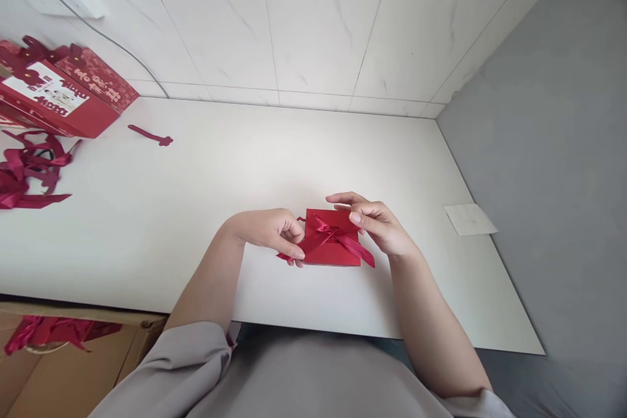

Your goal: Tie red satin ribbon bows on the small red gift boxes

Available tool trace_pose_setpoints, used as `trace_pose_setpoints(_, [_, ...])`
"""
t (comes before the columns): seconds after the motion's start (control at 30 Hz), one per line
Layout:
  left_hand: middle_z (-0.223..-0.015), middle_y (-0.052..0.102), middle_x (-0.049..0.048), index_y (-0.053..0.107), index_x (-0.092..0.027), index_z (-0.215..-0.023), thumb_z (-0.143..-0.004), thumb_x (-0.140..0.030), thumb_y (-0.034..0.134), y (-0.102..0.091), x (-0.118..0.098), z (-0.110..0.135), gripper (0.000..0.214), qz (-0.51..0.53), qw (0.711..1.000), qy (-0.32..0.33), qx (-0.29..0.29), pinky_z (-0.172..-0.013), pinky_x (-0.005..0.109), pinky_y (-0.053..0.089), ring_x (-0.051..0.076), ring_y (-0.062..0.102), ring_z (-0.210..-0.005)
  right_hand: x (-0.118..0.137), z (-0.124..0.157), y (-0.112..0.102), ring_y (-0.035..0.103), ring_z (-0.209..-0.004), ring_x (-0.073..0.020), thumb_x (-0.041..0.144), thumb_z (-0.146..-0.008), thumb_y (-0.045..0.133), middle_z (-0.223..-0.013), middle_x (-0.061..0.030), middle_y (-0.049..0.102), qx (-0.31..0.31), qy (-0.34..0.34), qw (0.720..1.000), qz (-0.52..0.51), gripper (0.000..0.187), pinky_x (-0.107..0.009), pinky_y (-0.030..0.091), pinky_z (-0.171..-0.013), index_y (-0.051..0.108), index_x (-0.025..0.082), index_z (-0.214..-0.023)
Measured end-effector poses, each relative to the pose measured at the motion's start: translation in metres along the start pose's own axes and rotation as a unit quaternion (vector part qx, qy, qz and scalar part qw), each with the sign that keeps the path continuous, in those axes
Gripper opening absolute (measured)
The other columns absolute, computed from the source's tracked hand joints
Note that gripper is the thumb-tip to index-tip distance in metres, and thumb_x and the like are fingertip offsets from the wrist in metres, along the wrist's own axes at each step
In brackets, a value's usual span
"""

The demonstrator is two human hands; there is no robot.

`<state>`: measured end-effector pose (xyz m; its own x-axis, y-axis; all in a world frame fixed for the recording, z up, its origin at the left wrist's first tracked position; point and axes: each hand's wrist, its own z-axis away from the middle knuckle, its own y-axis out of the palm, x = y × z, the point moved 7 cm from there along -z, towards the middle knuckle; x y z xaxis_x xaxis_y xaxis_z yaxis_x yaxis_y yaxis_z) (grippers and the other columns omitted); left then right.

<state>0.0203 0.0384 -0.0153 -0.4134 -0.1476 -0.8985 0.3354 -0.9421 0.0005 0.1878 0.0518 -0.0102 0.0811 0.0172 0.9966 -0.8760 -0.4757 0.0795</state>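
A small flat red box (336, 255) lies on the white table (196, 209) just in front of me, with a dark red ribbon (337, 238) tied in a bow across its top. My left hand (272, 232) is at the box's left edge, fingers curled and pinching the ribbon's left end. My right hand (379, 222) rests at the box's right upper corner, its fingers bent over the bow and touching the ribbon there. One ribbon tail hangs off the box's lower right corner.
Red printed gift boxes (63, 95) are stacked at the far left by the marble wall. Loose red ribbons (27, 173) lie below them, and a small red strip (151, 136) nearby. A cardboard carton (63, 353) with more ribbon stands under the table's left. A paper slip (470, 219) lies on the grey floor.
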Motion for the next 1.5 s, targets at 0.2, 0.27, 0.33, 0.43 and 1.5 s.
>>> trace_pose_setpoints(0.2, [-0.058, 0.051, -0.0009, 0.039, -0.018, -0.056, -0.084, -0.029, 0.068, -0.002, 0.002, -0.001, 0.042, 0.000, 1.000, 0.002, 0.015, -0.059, 0.023, 0.052, 0.026, 0.074, -0.090, -0.012, -0.003, -0.004, 0.060, -0.110, -0.0246, 0.043, -0.087, 0.065, -0.122, -0.0054, 0.064, -0.025, 0.047, 0.998, -0.032, 0.045, -0.037, 0.048, -0.089, 0.053, 0.018, -0.050])
trace_pose_setpoints(0.27, [-0.056, 0.050, -0.0011, 0.039, -0.018, -0.056, -0.083, -0.030, 0.069, -0.002, 0.004, -0.002, 0.042, 0.006, 1.000, 0.003, 0.020, -0.058, 0.022, 0.052, 0.027, 0.074, -0.090, -0.013, -0.004, -0.005, 0.059, -0.112, -0.0244, 0.041, -0.086, 0.066, -0.121, -0.0049, 0.064, -0.026, 0.044, 0.998, -0.030, 0.046, -0.036, 0.046, -0.090, 0.052, 0.018, -0.049])
trace_pose_setpoints(0.33, [-0.054, 0.050, -0.0009, 0.039, -0.018, -0.056, -0.083, -0.030, 0.070, -0.001, 0.005, -0.003, 0.043, 0.010, 1.000, 0.007, 0.025, -0.056, 0.021, 0.052, 0.028, 0.075, -0.090, -0.014, -0.005, -0.007, 0.058, -0.112, -0.0241, 0.041, -0.086, 0.066, -0.120, -0.0044, 0.065, -0.028, 0.041, 0.998, -0.026, 0.046, -0.036, 0.045, -0.090, 0.051, 0.019, -0.048])
trace_pose_setpoints(0.43, [-0.057, 0.058, 0.0023, 0.040, -0.018, -0.056, -0.082, -0.030, 0.071, 0.001, 0.007, -0.004, 0.042, 0.007, 0.999, 0.000, 0.041, -0.055, 0.021, 0.053, 0.028, 0.075, -0.088, -0.015, -0.006, -0.009, 0.058, -0.110, -0.0235, 0.041, -0.087, 0.066, -0.120, -0.0037, 0.064, -0.032, 0.038, 0.999, -0.015, 0.047, -0.036, 0.045, -0.090, 0.051, 0.019, -0.048])
trace_pose_setpoints(1.5, [-0.075, 0.077, 0.0073, 0.065, -0.017, -0.064, -0.080, -0.032, 0.073, 0.001, 0.009, -0.006, 0.023, -0.011, 0.997, -0.016, 0.069, -0.064, 0.023, 0.056, 0.019, 0.074, -0.073, -0.019, -0.009, -0.004, 0.055, -0.116, -0.0228, 0.033, -0.088, 0.067, -0.116, -0.0032, 0.060, -0.002, 0.001, 1.000, -0.019, 0.042, -0.039, 0.039, -0.104, 0.054, 0.019, -0.051])
